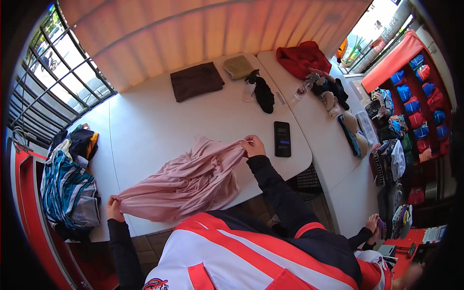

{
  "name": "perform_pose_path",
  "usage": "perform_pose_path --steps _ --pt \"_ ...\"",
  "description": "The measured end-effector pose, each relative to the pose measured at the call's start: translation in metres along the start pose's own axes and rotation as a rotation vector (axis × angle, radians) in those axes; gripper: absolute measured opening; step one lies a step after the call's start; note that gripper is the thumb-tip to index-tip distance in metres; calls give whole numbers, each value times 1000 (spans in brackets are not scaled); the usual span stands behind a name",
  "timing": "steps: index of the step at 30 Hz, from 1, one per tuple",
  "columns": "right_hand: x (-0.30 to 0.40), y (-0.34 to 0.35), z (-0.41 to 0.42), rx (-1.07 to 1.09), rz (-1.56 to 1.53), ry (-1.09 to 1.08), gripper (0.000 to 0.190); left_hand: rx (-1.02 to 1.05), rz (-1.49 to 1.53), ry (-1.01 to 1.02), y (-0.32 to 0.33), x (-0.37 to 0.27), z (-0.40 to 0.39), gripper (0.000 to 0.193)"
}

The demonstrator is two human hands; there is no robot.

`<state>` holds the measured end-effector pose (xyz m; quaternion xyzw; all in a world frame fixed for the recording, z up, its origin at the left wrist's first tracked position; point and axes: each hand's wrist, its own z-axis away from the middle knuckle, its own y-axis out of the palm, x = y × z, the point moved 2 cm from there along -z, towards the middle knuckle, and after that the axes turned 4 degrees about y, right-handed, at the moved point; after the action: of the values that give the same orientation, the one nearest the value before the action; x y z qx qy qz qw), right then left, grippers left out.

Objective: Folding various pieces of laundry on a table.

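Observation:
A crumpled pink garment [188, 181] of soft cloth is stretched between my two hands over the near edge of the white folding table [145, 119]. My left hand [115, 208] pinches its lower left end. At the upper right end, my right hand [253, 146] grips a gathered edge. Folds hang loosely in the middle, and part of the cloth rests on the tabletop. Just right of my right hand lies a black smartphone [282, 139] with its screen lit.
A clothes pile [70, 185] covers the table's left end. Farther back lie folded brown cloth [197, 81], folded olive cloth [238, 67] and a spray bottle [249, 88]. A second table [348, 170] holds red cloth [304, 59], bras [355, 134] and garment stacks. A co-worker's hands [372, 226] hold purple cloth.

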<state>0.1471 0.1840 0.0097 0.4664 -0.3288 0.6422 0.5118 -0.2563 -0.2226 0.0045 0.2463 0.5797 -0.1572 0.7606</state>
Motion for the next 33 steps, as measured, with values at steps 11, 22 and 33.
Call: perform_pose_path --steps 11,22,33 --pt "89 -43 34 -36 993 -689 16 -93 -1656 369 4 -72 -10 44" --pt "306 -96 17 -449 916 -968 61 79 -870 712 -33 -260 -58 20" --pt "437 -126 -20 -97 392 -710 38 83 -1122 912 16 -400 -28 35"
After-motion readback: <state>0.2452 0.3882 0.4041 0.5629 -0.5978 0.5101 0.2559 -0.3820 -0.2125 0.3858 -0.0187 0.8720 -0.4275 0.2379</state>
